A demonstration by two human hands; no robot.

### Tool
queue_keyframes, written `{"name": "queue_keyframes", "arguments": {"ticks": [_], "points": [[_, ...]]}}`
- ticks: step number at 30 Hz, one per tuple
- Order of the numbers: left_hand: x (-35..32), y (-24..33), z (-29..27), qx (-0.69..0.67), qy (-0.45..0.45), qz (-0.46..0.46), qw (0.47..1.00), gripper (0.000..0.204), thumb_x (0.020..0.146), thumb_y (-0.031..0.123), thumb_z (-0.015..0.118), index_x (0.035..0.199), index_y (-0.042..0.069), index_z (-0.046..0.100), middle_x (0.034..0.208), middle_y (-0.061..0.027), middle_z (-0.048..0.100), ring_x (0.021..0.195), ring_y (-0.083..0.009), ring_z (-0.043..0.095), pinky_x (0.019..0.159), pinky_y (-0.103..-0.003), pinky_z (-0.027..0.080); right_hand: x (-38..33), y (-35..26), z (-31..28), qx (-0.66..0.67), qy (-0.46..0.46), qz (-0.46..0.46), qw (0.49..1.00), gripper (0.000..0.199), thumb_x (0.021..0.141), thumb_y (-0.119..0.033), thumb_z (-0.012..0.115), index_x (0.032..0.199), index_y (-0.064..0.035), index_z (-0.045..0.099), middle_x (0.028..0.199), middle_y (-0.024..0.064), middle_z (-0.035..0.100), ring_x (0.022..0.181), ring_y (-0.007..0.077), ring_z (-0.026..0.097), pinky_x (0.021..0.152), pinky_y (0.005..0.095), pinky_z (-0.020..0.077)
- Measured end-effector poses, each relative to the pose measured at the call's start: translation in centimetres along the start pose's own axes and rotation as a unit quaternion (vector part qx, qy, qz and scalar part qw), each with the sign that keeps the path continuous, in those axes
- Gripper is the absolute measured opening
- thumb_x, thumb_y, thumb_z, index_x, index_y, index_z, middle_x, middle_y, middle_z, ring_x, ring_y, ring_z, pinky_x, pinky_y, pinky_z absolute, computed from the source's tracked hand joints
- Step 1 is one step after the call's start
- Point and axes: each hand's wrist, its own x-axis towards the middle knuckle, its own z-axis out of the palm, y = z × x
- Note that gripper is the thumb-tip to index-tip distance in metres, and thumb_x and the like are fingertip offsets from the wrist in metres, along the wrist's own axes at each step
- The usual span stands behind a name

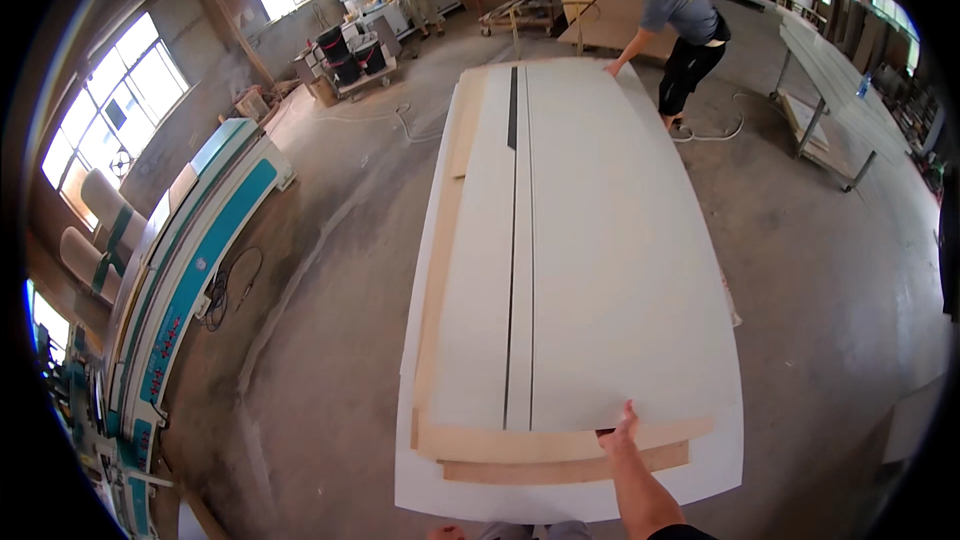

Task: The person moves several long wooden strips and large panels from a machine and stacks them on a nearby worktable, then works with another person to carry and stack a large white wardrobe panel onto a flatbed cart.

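Observation:
A long white panel (610, 270) with dark stripes running along its length lies on top of a stack. My right hand (622, 430) grips its near edge, thumb on the upper face and the other fingers mostly hidden. Beside that hand shows a small dark patch that I cannot make out. Bare wooden strips (560, 470) lie along the near end and left side, over a larger white sheet (420, 480). Only a bit of my left hand (447, 533) appears at the bottom edge, near the sheet's front; its fingers are not clear.
At the panel's far end a co-worker (680, 15) bends with a hand on its edge. A long teal-and-white machine (200, 270) stands at left, a cable on the floor beside it. Dark buckets (345, 55) sit on a cart. A long rack (840, 90) stands at right.

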Motion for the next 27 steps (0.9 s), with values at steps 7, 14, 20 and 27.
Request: {"name": "queue_keyframes", "arguments": {"ticks": [7, 14, 20, 27], "points": [[11.0, 9.6, -4.8, -0.396, 0.041, -0.082, 0.914, 0.037, 0.084, 0.035, 0.059, 0.101, 0.004, 0.054, 0.094, -0.0125, 0.059, 0.086, -0.0243, 0.058, 0.07, -0.04, 0.05, -2.1, -2.4, 3.6, -0.024, -0.008, -0.028, 0.999, 0.047, 0.084, -0.046, 0.057, 0.118, -0.0151, 0.05, 0.117, 0.0053, 0.055, 0.105, 0.0288, 0.054, 0.085, 0.0464, 0.0466], [15.7, 21.0, 0.2, -0.659, -0.012, -0.096, 0.746, 0.089, 0.081, 0.054, 0.058, 0.142, 0.011, 0.011, 0.143, -0.0188, 0.019, 0.132, -0.0382, 0.023, 0.1, -0.06, 0.028, -5.0, -1.5, 3.4, -0.038, -0.034, -0.056, 0.997, 0.047, 0.082, -0.043, 0.059, 0.119, -0.0159, 0.05, 0.118, 0.0049, 0.054, 0.109, 0.0293, 0.051, 0.087, 0.0491, 0.0447], [19.9, 22.2, 4.4, -0.743, 0.031, -0.019, 0.668, 0.05, 0.088, 0.042, 0.053, 0.127, 0.012, 0.042, 0.125, -0.0091, 0.05, 0.112, -0.0288, 0.05, 0.091, -0.051, 0.044, -8.8, -1.3, 4.7, -0.053, -0.001, -0.07, 0.996, 0.046, 0.079, -0.037, 0.066, 0.116, -0.0155, 0.051, 0.114, 0.0052, 0.055, 0.106, 0.0275, 0.052, 0.086, 0.0455, 0.0458], [21.0, 19.8, -0.5, -0.75, -0.017, -0.008, 0.662, 0.04, 0.089, 0.043, 0.051, 0.12, 0.017, 0.05, 0.119, 0.0005, 0.056, 0.106, -0.0222, 0.054, 0.084, -0.04, 0.048, -15.2, 2.2, 7.7, -0.058, 0.02, -0.107, 0.992, 0.04, 0.075, -0.026, 0.072, 0.109, -0.0135, 0.054, 0.101, 0.0017, 0.058, 0.088, 0.0189, 0.055, 0.072, 0.0332, 0.0481]]}}
